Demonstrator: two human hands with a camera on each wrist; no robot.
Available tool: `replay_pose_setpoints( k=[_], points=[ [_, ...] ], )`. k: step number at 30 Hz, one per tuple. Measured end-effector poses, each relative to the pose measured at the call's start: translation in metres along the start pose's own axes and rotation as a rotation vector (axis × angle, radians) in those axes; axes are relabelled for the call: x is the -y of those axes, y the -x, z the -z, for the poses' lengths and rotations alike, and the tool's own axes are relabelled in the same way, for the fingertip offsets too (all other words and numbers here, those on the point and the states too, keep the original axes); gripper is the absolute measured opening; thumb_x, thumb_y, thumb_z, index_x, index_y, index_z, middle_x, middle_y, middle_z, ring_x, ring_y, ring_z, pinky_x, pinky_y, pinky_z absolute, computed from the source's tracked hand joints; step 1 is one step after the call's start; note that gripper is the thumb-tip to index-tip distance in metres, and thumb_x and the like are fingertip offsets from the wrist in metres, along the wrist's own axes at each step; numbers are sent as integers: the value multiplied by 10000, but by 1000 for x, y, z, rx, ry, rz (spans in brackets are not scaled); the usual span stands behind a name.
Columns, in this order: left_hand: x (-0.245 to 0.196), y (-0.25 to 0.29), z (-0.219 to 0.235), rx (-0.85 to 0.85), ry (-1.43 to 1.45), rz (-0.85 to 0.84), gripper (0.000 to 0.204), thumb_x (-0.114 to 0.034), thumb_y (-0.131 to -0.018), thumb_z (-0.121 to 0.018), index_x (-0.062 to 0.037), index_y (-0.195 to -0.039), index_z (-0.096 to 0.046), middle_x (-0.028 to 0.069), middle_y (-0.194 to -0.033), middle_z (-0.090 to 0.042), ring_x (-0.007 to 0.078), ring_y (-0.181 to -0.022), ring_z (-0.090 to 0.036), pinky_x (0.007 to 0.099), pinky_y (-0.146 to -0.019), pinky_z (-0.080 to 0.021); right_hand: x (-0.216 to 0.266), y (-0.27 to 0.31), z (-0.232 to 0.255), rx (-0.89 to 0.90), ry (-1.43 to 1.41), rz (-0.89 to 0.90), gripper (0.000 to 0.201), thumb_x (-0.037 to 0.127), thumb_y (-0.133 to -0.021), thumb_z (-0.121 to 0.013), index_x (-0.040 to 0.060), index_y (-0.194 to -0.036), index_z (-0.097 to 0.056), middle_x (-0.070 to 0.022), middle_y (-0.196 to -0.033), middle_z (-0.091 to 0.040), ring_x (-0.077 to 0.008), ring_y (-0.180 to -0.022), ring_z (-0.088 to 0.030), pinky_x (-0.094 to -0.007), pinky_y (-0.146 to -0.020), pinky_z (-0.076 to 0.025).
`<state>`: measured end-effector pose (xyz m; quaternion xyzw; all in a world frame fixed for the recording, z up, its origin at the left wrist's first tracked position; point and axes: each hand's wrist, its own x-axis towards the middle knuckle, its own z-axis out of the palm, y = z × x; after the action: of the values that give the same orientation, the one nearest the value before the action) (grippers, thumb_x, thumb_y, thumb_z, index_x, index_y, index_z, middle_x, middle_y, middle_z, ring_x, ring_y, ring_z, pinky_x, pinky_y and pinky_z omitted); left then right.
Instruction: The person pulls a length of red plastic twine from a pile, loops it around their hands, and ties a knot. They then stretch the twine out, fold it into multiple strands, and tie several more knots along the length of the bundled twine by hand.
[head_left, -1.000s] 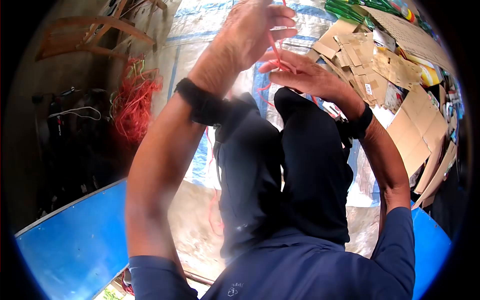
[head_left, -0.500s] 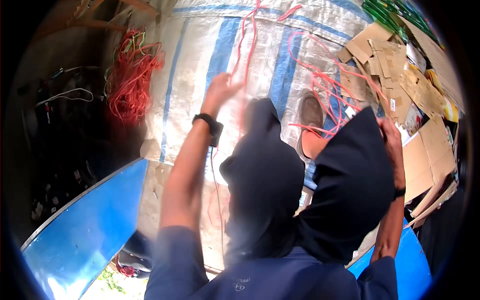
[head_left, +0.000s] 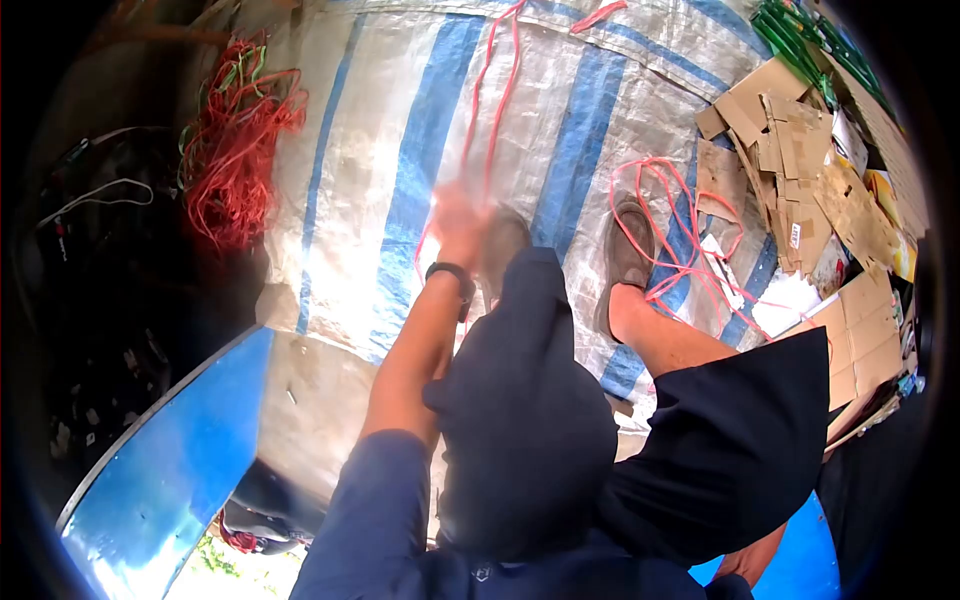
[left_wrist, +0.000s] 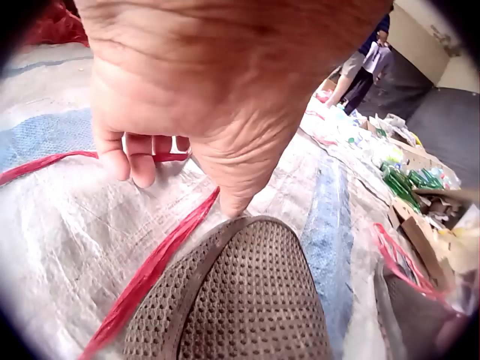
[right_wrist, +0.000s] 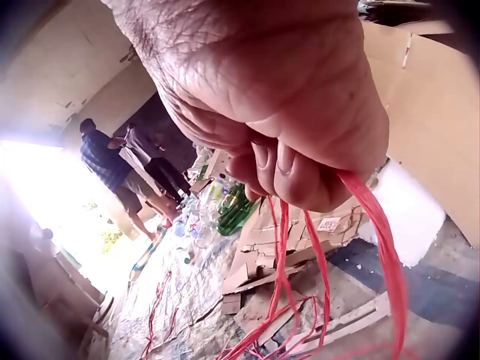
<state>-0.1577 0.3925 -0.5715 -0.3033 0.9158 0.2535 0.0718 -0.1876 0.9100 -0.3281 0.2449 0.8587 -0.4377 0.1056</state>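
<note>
My left hand [head_left: 460, 225] is low over the striped sheet, right beside the toe of one brown shoe [head_left: 507, 245]; motion blurs it in the head view. In the left wrist view, red plastic twine [left_wrist: 150, 277] runs through its curled fingers [left_wrist: 142, 161] and out by the thumb, close to the mesh shoe top. My right hand [right_wrist: 292, 112] grips several strands of red twine [right_wrist: 386, 255], which hang from its curled fingers. The head view hides this hand behind the raised knee. Loose twine [head_left: 655, 165] loops around the other shoe [head_left: 630, 245].
A tangled heap of red twine [head_left: 235, 160] lies at the left edge of the striped sheet [head_left: 350, 200]. Flattened cardboard [head_left: 790, 150] and green bottles [head_left: 790, 45] are piled at right. Blue panels [head_left: 170, 440] flank me. Two people [right_wrist: 109, 161] stand in the background.
Both hands were together in front with twine, then parted. The right hand went right, behind the knee; the left came down toward the shoe. The legs spread and the feet came into view.
</note>
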Motion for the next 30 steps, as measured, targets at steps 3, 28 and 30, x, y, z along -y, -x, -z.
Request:
replay_pose_setpoints(
  k=[3,28,30],
  points=[
    [13,-4,-15,79,66,29,464,-283,-808,-666,-41,-1198,-597,264,-1111,-620,441,-1050,-611,514,-901,-491,-1,2,-7,-17,-9,2,328,337,-1063,-465,69,-963,-627,90,-655,-427,-12,-545,-363,-172,-489,-292],
    [272,281,304,-726,953,427,86,-115,-947,-649,-60,-909,-595,28,-768,-572,105,-604,-490,216,-491,-414,-29,10,25,66,-201,23,340,349,-1062,-471,57,-1024,-641,89,-668,-443,-14,-543,-371,-167,-487,-304],
    [289,346,352,-949,1298,520,79,-77,-927,-610,-50,-856,-589,38,-771,-556,141,-630,-495,253,-523,-421,-29,9,25,77,-212,25,342,350,-1062,-472,55,-1029,-642,89,-669,-445,-14,-543,-372,-166,-487,-305]
  ],
)
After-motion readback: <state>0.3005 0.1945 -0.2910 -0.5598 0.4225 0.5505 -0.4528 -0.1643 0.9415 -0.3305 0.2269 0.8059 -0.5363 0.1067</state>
